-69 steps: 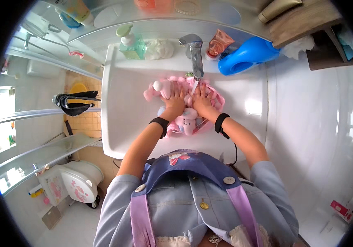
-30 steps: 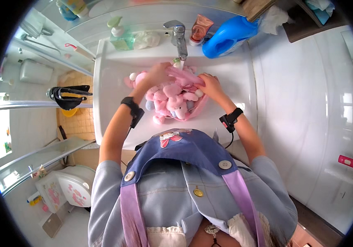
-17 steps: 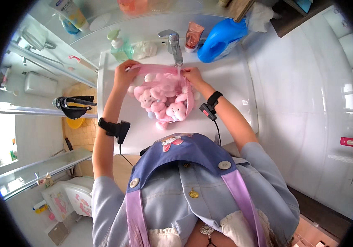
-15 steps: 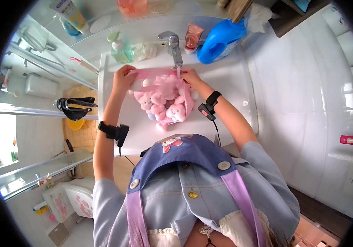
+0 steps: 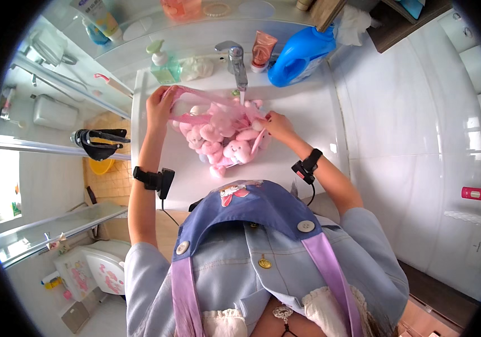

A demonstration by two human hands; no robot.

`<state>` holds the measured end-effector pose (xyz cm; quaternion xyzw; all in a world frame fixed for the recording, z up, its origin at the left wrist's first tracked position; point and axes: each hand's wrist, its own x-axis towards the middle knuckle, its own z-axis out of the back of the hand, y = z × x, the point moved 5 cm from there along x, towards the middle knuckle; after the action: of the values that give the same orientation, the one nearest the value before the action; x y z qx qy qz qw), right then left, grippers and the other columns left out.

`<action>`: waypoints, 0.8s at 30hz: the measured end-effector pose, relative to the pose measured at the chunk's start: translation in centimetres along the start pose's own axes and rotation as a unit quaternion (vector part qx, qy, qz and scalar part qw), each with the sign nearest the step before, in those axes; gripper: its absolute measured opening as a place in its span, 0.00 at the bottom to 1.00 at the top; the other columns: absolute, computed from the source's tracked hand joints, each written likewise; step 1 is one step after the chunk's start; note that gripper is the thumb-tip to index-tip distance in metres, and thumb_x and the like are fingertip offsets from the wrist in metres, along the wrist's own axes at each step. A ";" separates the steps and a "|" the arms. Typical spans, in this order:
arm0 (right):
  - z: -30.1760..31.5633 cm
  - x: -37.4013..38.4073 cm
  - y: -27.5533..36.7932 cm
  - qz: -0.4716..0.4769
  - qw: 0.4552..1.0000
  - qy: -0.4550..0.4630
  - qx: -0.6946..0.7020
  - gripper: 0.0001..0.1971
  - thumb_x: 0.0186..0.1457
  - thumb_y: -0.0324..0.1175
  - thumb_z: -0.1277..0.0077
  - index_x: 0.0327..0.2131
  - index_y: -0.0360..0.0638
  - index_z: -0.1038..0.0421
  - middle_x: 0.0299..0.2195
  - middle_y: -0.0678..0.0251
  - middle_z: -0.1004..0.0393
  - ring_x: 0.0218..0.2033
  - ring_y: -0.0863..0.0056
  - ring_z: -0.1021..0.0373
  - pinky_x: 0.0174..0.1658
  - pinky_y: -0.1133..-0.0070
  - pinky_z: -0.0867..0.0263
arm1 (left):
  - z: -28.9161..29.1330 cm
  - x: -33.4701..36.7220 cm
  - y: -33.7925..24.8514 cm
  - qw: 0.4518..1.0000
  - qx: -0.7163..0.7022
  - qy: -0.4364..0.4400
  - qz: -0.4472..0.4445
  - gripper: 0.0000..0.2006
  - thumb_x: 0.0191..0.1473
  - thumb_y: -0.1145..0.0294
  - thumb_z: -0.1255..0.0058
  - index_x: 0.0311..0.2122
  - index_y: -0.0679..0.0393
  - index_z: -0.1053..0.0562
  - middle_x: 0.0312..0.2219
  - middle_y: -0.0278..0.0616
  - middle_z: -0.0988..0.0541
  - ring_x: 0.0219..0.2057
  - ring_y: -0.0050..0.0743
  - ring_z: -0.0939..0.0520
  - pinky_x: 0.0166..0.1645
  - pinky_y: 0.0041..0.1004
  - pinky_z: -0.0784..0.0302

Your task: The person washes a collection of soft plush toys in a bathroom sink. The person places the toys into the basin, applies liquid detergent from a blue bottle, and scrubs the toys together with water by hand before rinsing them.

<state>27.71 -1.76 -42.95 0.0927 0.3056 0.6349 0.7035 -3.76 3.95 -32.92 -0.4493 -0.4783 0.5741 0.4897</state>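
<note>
A bundle of pink plush toys (image 5: pixel 235 149), some with small faces, lies in the white sink (image 5: pixel 302 168). Sheer pink fabric (image 5: pixel 187 119), resembling a mesh bag, is gathered around them. At the bundle's upper left, my left hand (image 5: pixel 159 106) pinches the fabric's edge and holds it raised and spread. My right hand (image 5: pixel 278 127) is closed at the right side of the bundle, gripping the fabric there. From the chrome faucet (image 5: pixel 235 62) a thin stream of water runs down onto the bundle's far side. The bundle hides the sink's bottom.
Behind the sink stand a green pump bottle (image 5: pixel 164 67), a crumpled clear wrapper (image 5: pixel 196 68), a reddish tube (image 5: pixel 263 49) and a big blue jug (image 5: pixel 302 56). A glass shelf (image 5: pixel 139 42) carries more bottles above. White tiled wall (image 5: pixel 409 129) borders the right.
My left hand has moved slightly left and up, lifting the fabric's edge. The right hand has shifted right and nearer to me, away from the faucet. The fabric's rim now spreads wider.
</note>
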 end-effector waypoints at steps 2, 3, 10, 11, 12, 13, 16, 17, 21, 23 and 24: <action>0.4 -0.5 -2.4 -0.110 0.953 0.040 0.279 0.14 0.51 0.34 0.55 0.40 0.37 0.33 0.27 0.59 0.27 0.29 0.69 0.27 0.26 0.79 0.30 | -1.4 -0.9 -3.1 0.997 -0.009 0.024 -0.079 0.08 0.50 0.68 0.51 0.29 0.62 0.26 0.17 0.26 0.32 0.18 0.10 0.37 0.21 0.15 0.44; 1.1 -0.4 -3.1 -0.110 0.953 0.039 0.280 0.14 0.51 0.34 0.55 0.40 0.37 0.33 0.27 0.59 0.27 0.29 0.69 0.27 0.26 0.79 0.30 | -2.0 -1.2 -4.3 0.996 -0.009 0.025 -0.080 0.08 0.50 0.68 0.51 0.29 0.62 0.26 0.17 0.26 0.32 0.18 0.10 0.37 0.21 0.15 0.44; 13.8 -3.4 1.6 0.102 0.898 -0.166 0.394 0.10 0.51 0.28 0.56 0.34 0.32 0.29 0.25 0.65 0.27 0.25 0.78 0.29 0.24 0.81 0.31 | -2.4 -2.9 -16.2 0.976 0.006 0.028 -0.218 0.08 0.51 0.69 0.53 0.31 0.62 0.26 0.19 0.26 0.30 0.20 0.10 0.36 0.22 0.14 0.43; 15.7 -4.1 3.0 0.103 0.889 -0.179 0.410 0.10 0.51 0.29 0.56 0.34 0.33 0.29 0.25 0.65 0.27 0.24 0.80 0.30 0.25 0.81 0.32 | -1.7 -2.8 -17.7 0.967 0.016 0.012 -0.255 0.08 0.51 0.68 0.54 0.32 0.62 0.26 0.20 0.26 0.30 0.20 0.10 0.36 0.22 0.15 0.43; 17.3 -4.5 3.9 0.102 0.879 -0.194 0.424 0.10 0.51 0.29 0.56 0.34 0.34 0.28 0.25 0.66 0.27 0.24 0.81 0.31 0.26 0.82 0.33 | -1.0 -2.4 -18.7 0.962 0.014 0.007 -0.272 0.09 0.52 0.68 0.54 0.33 0.62 0.26 0.21 0.25 0.29 0.21 0.10 0.35 0.23 0.15 0.41; 18.6 -4.0 3.8 0.104 0.877 -0.198 0.425 0.10 0.51 0.29 0.56 0.34 0.34 0.28 0.25 0.66 0.27 0.24 0.81 0.31 0.26 0.82 0.33 | -0.7 -1.8 -20.1 0.952 0.020 -0.004 -0.306 0.10 0.53 0.66 0.55 0.33 0.61 0.26 0.21 0.25 0.30 0.21 0.10 0.36 0.23 0.15 0.42; 22.7 -4.4 5.5 0.223 0.878 -0.278 0.319 0.10 0.50 0.29 0.56 0.33 0.36 0.27 0.25 0.68 0.27 0.24 0.84 0.33 0.29 0.83 0.36 | -0.3 -1.5 -23.7 0.941 0.019 -0.027 -0.337 0.10 0.54 0.65 0.55 0.32 0.61 0.26 0.22 0.26 0.29 0.22 0.10 0.35 0.25 0.16 0.39; 23.8 -5.5 7.6 0.245 0.871 -0.266 0.331 0.10 0.49 0.29 0.56 0.33 0.37 0.27 0.25 0.68 0.27 0.24 0.85 0.33 0.29 0.84 0.37 | 0.2 -1.6 -24.4 0.943 0.010 -0.044 -0.330 0.10 0.54 0.65 0.55 0.31 0.61 0.26 0.22 0.27 0.28 0.24 0.11 0.33 0.26 0.17 0.37; 26.6 -7.1 10.9 0.267 0.880 -0.241 0.310 0.10 0.49 0.28 0.57 0.33 0.38 0.27 0.23 0.70 0.28 0.22 0.87 0.35 0.27 0.86 0.39 | 3.4 -0.9 -26.8 0.943 0.027 -0.099 -0.318 0.10 0.52 0.62 0.52 0.27 0.58 0.26 0.16 0.23 0.33 0.16 0.08 0.40 0.20 0.14 0.46; 29.8 -5.5 8.5 0.262 0.890 -0.267 0.261 0.10 0.51 0.30 0.57 0.35 0.40 0.28 0.26 0.72 0.28 0.26 0.87 0.35 0.31 0.86 0.39 | 3.4 -1.5 -28.9 0.931 0.030 -0.109 -0.348 0.10 0.52 0.62 0.51 0.28 0.58 0.26 0.16 0.23 0.33 0.17 0.08 0.38 0.20 0.14 0.45; 30.9 -5.0 8.0 0.259 0.898 -0.285 0.212 0.10 0.53 0.31 0.58 0.37 0.42 0.29 0.29 0.73 0.29 0.31 0.87 0.35 0.35 0.86 0.38 | 3.6 -2.2 -30.3 0.918 0.036 -0.124 -0.374 0.10 0.51 0.63 0.51 0.29 0.58 0.26 0.17 0.23 0.33 0.17 0.09 0.37 0.21 0.14 0.44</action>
<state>37.87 2.87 -12.68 0.4925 0.1844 0.6615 0.5347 -3.00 3.32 -2.36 -0.1445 -0.6475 0.4171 0.6211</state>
